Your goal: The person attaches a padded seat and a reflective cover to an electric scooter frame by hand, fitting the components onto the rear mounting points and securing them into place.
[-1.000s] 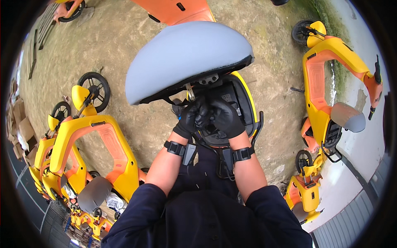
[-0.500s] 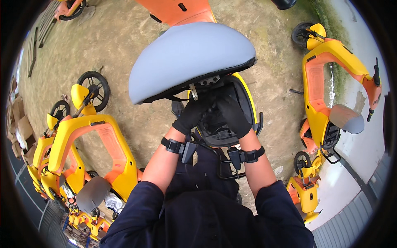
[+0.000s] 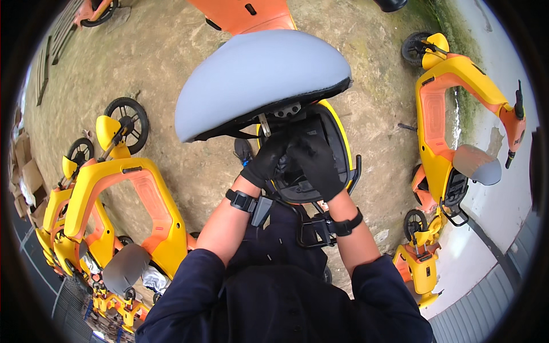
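Bright, diffuse daylight, mostly fr. above: grey seat (image 3: 263, 80) evenly lit on top, underside in deep shadow. Black-gloved hands (image 3: 318, 168) blend w/ dark compartment (image 3: 330, 128) (detail v. hard to read). White wall (image 3: 460, 268), lower R, nearly washed out. Fisheye bends edges; corners black.

Gloved hands (image 3: 317, 166) close together, fingers (image 3: 303, 150) probably bent, bare forearms (image 3: 220, 226) aslant.

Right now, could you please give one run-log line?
left black-gloved hand, right black-gloved hand: close together over black compartment | grip: hidden | grey rounded seat: raised
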Available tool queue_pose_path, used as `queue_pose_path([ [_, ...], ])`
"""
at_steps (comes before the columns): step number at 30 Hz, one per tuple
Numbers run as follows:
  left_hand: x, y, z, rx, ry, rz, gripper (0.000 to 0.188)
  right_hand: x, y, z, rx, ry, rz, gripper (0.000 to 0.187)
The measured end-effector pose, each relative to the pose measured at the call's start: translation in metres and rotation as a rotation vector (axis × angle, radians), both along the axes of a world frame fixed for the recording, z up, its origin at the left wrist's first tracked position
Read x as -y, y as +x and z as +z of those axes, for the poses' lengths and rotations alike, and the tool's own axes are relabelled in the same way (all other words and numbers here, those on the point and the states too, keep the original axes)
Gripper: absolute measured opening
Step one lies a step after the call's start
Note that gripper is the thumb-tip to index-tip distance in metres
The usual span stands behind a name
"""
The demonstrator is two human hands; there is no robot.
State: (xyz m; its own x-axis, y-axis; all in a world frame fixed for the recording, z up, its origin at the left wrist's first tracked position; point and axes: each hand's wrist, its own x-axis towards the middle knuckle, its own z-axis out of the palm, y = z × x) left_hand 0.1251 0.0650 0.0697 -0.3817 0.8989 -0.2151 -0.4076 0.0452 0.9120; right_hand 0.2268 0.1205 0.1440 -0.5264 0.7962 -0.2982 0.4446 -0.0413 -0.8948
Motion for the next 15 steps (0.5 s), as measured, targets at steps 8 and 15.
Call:
queue_pose_path([
  [8, 0.006, -0.025, 0.009, 0.471, -0.069, -0.473, 0.042, -0.014, 0.001, -0.026, -0.138, 0.287, -0.043, 0.017],
  [15, 0.016, 0.003, -0.021, 0.285, -0.269, -0.108, 0.035, -0.022, -0.004, -0.022, -0.108, -0.170, -0.046, 0.017],
])
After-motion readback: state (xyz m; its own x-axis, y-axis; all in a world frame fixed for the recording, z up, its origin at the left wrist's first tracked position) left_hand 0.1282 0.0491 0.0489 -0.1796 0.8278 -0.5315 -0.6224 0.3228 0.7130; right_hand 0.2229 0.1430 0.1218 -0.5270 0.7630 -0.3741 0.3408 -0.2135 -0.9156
